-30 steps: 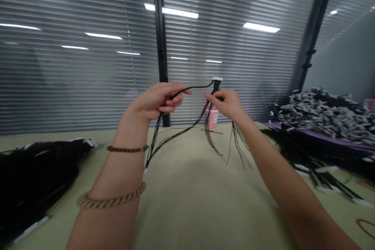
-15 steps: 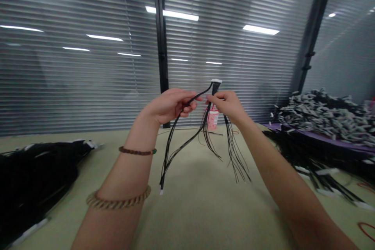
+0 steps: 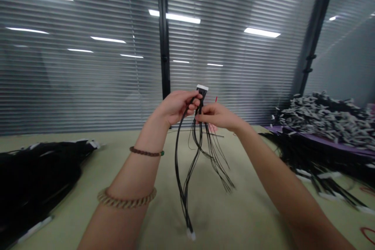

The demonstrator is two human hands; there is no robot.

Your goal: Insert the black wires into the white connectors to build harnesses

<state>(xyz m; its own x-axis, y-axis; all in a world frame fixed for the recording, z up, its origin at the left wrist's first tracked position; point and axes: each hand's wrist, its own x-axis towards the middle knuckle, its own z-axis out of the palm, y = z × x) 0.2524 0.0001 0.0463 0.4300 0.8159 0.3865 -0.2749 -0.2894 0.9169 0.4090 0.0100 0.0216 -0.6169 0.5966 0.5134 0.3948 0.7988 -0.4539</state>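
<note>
1. Harness (image 3: 176,156) of black wires is hanging from both hands over the table (image 3: 240,218), its top white connector (image 3: 202,87) pointing up.
2. Left hand (image 3: 179,107) is gripping narrowly, fingers closing on wires just below that connector.
3. Right hand (image 3: 218,116) is pinching the wires slightly lower, near the left fingertips.
4. Lower white connector (image 3: 191,235) is dangling; whether it is touching the table, cannot tell.
5. Loose wire ends (image 3: 227,181) are fanning rightward.
6. Dark wire pile (image 3: 38,175) is lying left; white-ended heap (image 3: 325,119), right.

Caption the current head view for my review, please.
The left hand and right hand hold a black wire harness below its upper white connector.
</note>
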